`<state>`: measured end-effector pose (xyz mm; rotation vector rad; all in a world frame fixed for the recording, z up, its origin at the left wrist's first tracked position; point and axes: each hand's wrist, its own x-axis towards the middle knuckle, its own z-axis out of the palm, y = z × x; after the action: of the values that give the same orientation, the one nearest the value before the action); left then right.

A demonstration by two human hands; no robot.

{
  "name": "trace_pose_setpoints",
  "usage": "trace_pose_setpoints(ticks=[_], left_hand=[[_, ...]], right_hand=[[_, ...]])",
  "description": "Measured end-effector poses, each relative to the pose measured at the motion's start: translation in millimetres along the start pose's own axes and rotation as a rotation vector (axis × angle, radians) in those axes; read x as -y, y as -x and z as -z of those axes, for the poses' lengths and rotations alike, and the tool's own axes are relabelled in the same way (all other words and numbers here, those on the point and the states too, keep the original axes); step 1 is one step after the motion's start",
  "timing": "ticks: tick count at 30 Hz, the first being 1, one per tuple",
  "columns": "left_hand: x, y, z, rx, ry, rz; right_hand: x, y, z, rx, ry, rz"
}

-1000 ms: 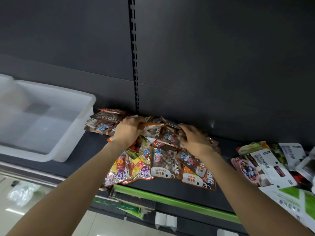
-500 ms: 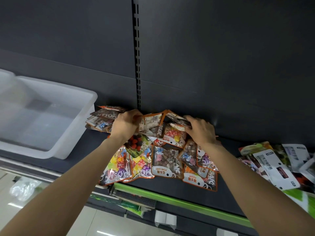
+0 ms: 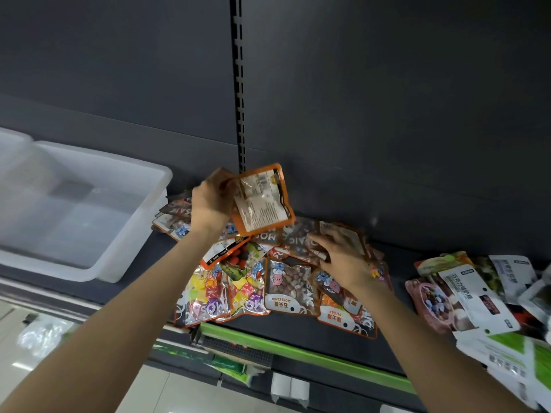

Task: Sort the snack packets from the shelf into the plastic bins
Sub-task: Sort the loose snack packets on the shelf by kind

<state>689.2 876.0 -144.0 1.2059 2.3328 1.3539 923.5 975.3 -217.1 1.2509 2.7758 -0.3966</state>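
My left hand (image 3: 210, 201) grips an orange-edged snack packet (image 3: 262, 201) by its left side and holds it up above the pile, its printed back facing me. My right hand (image 3: 340, 257) rests on the pile of orange-edged candy packets (image 3: 286, 290) on the dark shelf (image 3: 134, 289), fingers curled round the edge of a brown packet (image 3: 343, 236) at the back. A white plastic bin (image 3: 89, 204) stands to the left of the pile with nothing visible inside.
A second heap of white, pink and green packets (image 3: 477, 296) lies at the right end of the shelf. A green price strip (image 3: 298, 350) runs along the shelf's front edge. A slotted upright (image 3: 240, 84) divides the dark back panel. Floor shows below left.
My left hand has lifted one orange-edged packet up off the pile and turned its back toward me. My right hand has shifted slightly right and stays on the pile.
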Motion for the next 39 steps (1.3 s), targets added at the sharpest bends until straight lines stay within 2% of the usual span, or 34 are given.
trace_pose_setpoints(ticks=[2,4,5,7,9,10,11,12,14,15,17,19,23,26,30,34,39], left_hand=[[-11,-4,-2,-0.048,-0.108,-0.007],[-21,-1,-16,-0.011,-0.188,-0.037],[-26,2,-27,0.053,-0.230,-0.035],[-33,15,-50,0.311,-0.471,-0.121],[-33,36,-70,0.624,-0.533,-0.223],[-30,46,-77,0.784,-0.482,-0.222],[-25,55,-81,0.892,-0.454,-0.214],[-17,60,-81,0.913,-0.477,-0.234],[3,61,-72,0.758,-0.610,-0.285],[14,60,-62,0.669,-0.694,-0.283],[38,57,-38,0.591,-0.795,-0.243],[59,57,-19,0.622,-0.820,-0.236],[70,60,-10,0.703,-0.771,-0.262],[65,58,-4,0.714,-0.821,-0.335],[63,44,11,0.523,-0.645,-0.349],[58,25,21,0.304,-0.418,-0.217],[55,13,25,0.207,-0.310,-0.104]], right_hand=[[-5,3,-2,0.084,-0.120,0.012],[-8,5,6,0.151,-0.348,-0.052],[-9,5,12,0.112,-0.489,-0.103],[-9,7,25,-0.130,-0.677,-0.203],[-5,13,34,-0.344,-0.660,-0.209],[-3,16,37,-0.366,-0.614,-0.166],[0,18,37,-0.317,-0.568,-0.112],[4,18,34,-0.212,-0.514,-0.066],[12,17,22,0.056,-0.322,-0.039],[16,15,14,0.129,-0.213,-0.051],[28,10,2,0.115,-0.030,-0.068],[41,7,-6,0.058,0.107,-0.043],[60,-1,-17,0.119,0.219,0.101],[60,-7,-21,0.128,0.287,0.105],[50,-11,-15,0.091,0.217,0.019],[48,-14,-6,0.151,0.083,-0.066],[51,-16,-11,0.126,0.191,-0.069]])
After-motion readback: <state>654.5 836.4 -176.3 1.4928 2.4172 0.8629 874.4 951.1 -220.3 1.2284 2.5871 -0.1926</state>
